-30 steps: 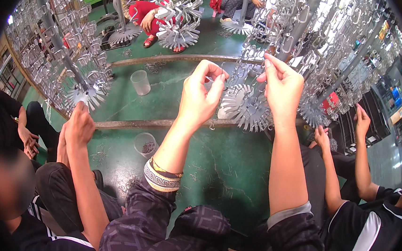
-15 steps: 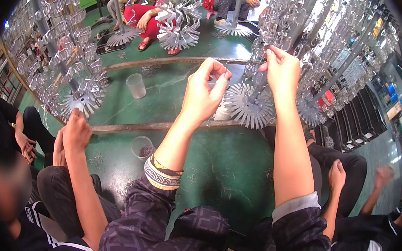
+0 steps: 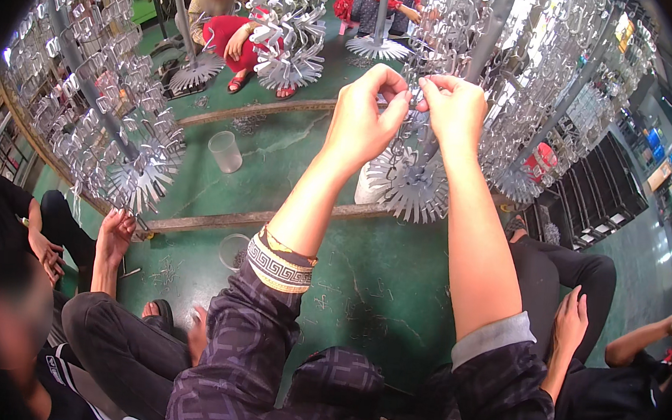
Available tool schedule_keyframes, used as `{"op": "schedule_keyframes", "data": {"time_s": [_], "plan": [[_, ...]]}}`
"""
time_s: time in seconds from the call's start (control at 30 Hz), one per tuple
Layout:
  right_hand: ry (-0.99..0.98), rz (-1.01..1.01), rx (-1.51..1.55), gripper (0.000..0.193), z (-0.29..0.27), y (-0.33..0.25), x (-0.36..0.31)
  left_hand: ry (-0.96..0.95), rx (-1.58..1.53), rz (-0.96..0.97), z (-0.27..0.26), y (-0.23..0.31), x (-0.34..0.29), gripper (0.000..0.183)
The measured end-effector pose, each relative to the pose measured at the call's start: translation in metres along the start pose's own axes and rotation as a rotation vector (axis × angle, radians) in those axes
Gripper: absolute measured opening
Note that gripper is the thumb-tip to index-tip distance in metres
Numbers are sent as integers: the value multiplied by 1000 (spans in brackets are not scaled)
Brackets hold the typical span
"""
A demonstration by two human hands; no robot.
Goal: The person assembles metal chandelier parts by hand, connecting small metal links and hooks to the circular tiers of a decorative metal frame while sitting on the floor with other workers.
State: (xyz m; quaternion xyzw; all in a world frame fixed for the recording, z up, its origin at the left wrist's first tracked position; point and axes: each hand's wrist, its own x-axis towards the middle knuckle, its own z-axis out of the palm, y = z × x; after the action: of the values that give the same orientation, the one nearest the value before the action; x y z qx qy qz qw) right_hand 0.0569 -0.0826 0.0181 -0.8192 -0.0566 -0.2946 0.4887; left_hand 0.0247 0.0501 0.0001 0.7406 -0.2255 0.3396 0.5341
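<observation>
The person holds both hands up at a tall metal rack (image 3: 472,79) full of small shiny metal pieces. The left hand (image 3: 363,121) has its fingers pinched together on a small piece of the rack, and the right hand (image 3: 454,109) pinches just beside it, the fingertips of the two hands almost touching. What exactly is between the fingers is too small to tell. Below the hands the rack ends in a round toothed disc (image 3: 413,188). A clear plastic cup (image 3: 224,151) stands on the green floor (image 3: 377,292), well apart to the left. Other people sit on both sides.
</observation>
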Motion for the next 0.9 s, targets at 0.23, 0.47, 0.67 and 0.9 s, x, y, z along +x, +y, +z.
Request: {"op": "schedule_keyframes", "data": {"time_s": [0.23,0.47,0.67,0.9], "plan": [[5,-6,128,15,-1,-3,-2,-6,49,4,2,5,8,9],[12,-13,166,14,-5,-2,-6,-3,218,129,6,3,18,10],[26,-17,134,13,-9,3,-2,-65,269,178,12,8,31,11],[51,-10,69,14,-11,10,3,-147,409,348,19,5,49,10]]}}
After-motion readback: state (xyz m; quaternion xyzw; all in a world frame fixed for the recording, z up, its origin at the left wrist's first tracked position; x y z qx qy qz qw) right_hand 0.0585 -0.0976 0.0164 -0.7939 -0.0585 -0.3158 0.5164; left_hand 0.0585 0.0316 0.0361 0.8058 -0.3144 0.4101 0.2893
